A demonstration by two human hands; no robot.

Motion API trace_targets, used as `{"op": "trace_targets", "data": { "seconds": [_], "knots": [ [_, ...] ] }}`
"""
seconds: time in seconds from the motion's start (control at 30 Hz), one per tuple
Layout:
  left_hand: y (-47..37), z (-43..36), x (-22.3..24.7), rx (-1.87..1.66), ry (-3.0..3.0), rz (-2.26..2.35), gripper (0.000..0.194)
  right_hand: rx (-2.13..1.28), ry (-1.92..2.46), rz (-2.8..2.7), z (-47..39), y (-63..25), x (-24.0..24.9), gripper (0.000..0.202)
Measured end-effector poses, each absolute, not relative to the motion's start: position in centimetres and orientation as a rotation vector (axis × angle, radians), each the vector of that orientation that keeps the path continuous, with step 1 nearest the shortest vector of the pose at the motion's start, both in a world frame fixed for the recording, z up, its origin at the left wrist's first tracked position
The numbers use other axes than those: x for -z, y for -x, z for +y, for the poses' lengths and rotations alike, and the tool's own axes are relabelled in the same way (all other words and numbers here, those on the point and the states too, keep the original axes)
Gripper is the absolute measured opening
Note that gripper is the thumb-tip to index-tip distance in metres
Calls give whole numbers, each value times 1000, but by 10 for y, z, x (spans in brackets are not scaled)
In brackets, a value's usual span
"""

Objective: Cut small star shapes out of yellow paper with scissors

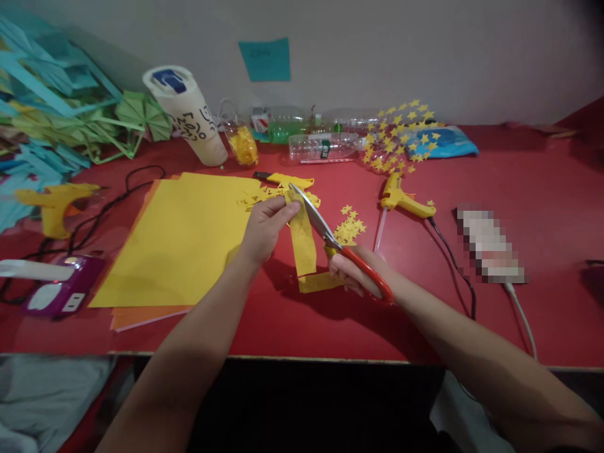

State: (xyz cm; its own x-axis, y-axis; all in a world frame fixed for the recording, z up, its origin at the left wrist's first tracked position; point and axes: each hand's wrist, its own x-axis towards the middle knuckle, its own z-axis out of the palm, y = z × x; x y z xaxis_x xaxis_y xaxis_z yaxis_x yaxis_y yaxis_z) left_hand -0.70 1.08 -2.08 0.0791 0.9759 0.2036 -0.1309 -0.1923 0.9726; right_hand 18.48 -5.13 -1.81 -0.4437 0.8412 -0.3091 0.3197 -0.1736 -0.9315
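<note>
In left hand (264,229), closed to a pinch between thumb and fingers: upper end of a yellow paper strip (302,245), slanting down between the two hands. In right hand (350,272), curled around the red handles: scissors (315,217), pointing forward and leftward, with blades close along the strip's right edge, beside the left thumb; exact blade opening not distinguishable. Across the foot of the strip, reaching to the right hand's fingers: a lower yellow strip (315,283); join with the first unclear.

Just beyond the right hand: pile of small yellow stars (349,229). Just beyond the left hand: yellow offcuts (252,199) and a yellow cutter (285,180). Left of the left hand: yellow sheets (189,239), over orange sheets (129,318). Beyond and right of the right hand: yellow glue gun (404,201) with dark cord. Well to the left of the left hand: second glue gun (56,204). Far beyond both hands, on the red bench (264,330): white tumbler (191,119) and clear plastic bottles (306,148).
</note>
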Motion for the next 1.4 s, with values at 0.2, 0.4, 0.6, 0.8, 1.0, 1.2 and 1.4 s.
{"op": "trace_targets", "data": {
  "seconds": [0.2, 0.4, 0.6, 0.8, 1.0, 1.2, 1.4],
  "knots": [
    [7, 10, 20, -1327, -1303, 967, 43, -1654, 1385, -1620, -52, -181, 13, 40],
    [7, 10, 21, -1325, -1318, 948, 38, -1641, 1431, -1573, -52, -179, 12, 36],
    [8, 10, 21, -1320, -1303, 952, 39, -1647, 1388, -1578, -51, -181, 19, 42],
    [7, 9, 19, -1320, -1283, 980, 39, -1645, 1390, -1591, -48, -183, 19, 44],
    [7, 9, 18, -1320, -1220, 949, 34, -1611, 1420, -1621, -48, -183, 12, 42],
    [9, 9, 16, -1329, -1222, 966, 34, -1581, 1425, -1645, -46, -184, 11, 41],
    [12, 10, 11, -1259, -1239, 972, 27, -1586, 1518, -1619, -44, -185, 5, 46]
  ]
}}
